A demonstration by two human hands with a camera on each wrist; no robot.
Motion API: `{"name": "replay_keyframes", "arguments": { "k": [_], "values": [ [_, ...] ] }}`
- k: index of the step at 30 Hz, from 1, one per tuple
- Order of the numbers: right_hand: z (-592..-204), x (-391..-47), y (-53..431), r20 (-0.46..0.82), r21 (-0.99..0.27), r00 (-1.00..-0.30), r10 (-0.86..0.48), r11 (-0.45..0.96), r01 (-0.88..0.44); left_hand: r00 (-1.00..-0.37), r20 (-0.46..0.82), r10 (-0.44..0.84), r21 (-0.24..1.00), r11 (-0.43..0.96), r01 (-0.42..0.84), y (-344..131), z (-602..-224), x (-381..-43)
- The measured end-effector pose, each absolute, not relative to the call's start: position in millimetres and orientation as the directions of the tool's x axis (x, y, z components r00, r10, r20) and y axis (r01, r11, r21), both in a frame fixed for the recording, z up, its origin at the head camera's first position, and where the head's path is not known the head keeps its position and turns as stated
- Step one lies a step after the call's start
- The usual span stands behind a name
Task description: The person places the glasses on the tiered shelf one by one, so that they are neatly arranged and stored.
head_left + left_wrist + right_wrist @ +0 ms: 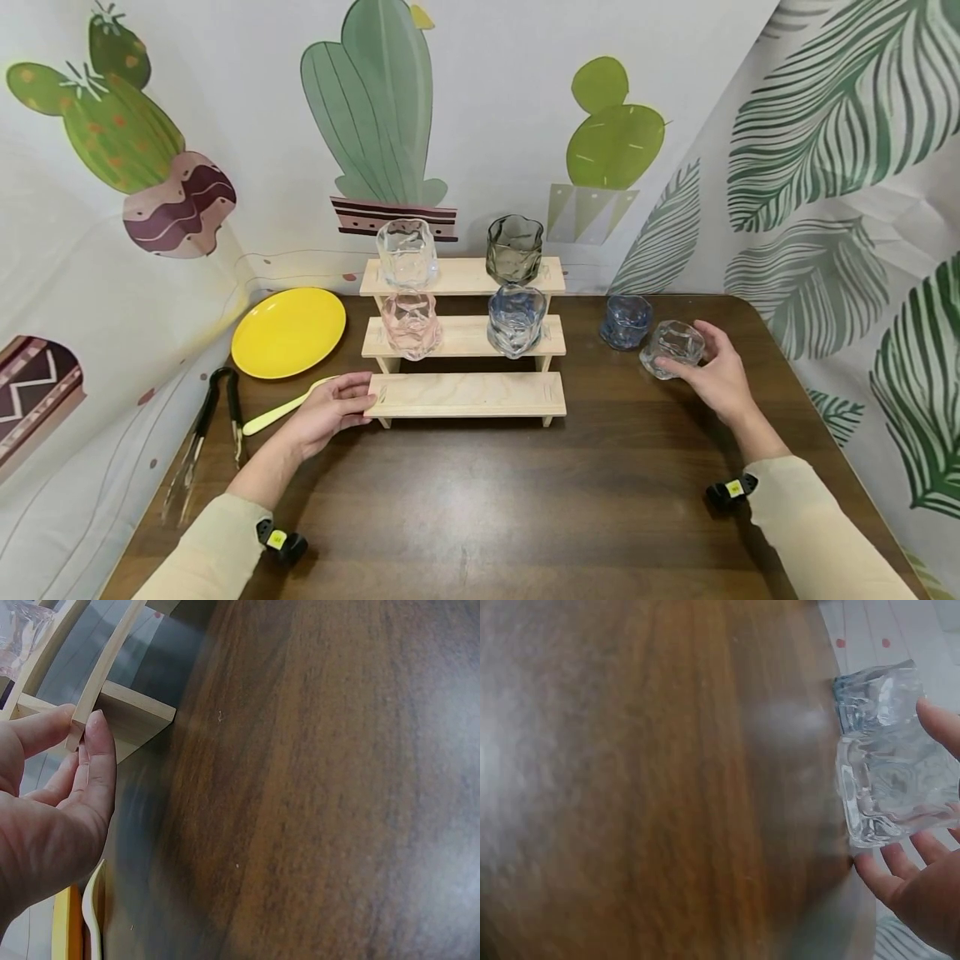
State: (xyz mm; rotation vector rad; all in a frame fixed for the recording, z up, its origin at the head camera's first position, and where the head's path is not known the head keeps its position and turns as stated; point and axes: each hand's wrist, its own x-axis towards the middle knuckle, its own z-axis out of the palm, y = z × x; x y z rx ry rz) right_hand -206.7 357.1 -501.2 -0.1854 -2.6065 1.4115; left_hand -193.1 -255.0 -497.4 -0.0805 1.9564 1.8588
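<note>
My left hand [335, 410] pinches the left end of the lowest step of a three-step wooden stand [465, 393]; in the left wrist view the thumb lies on one face of the board [94, 690] and the fingertips on the other. At the right of the table, my right hand [716, 372] holds a clear glass tumbler [672, 350], thumb on the near side, fingers round the far side. Just left of that tumbler stands a blue glass [626, 322]. In the right wrist view the clear tumbler [892, 784] partly covers the bluish glass [877, 694].
On the stand's top step are a clear glass [407, 254] and a grey glass [514, 250]; the middle step bears a pink glass [411, 323] and a blue one [517, 321]. A yellow plate [288, 333], a pale yellow utensil [281, 410] and tongs [201, 437] lie left.
</note>
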Motion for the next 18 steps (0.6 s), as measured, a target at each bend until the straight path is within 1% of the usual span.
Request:
{"name": "replay_keyframes", "arguments": {
  "k": [18],
  "values": [
    [-507.1,-205.0,355.5,0.068,-0.854,-0.975,0.213,0.518,0.054,-0.907,-0.33,0.263,0.944,0.075,-0.322,-255.7,-499.9,-194.2]
  ]
}}
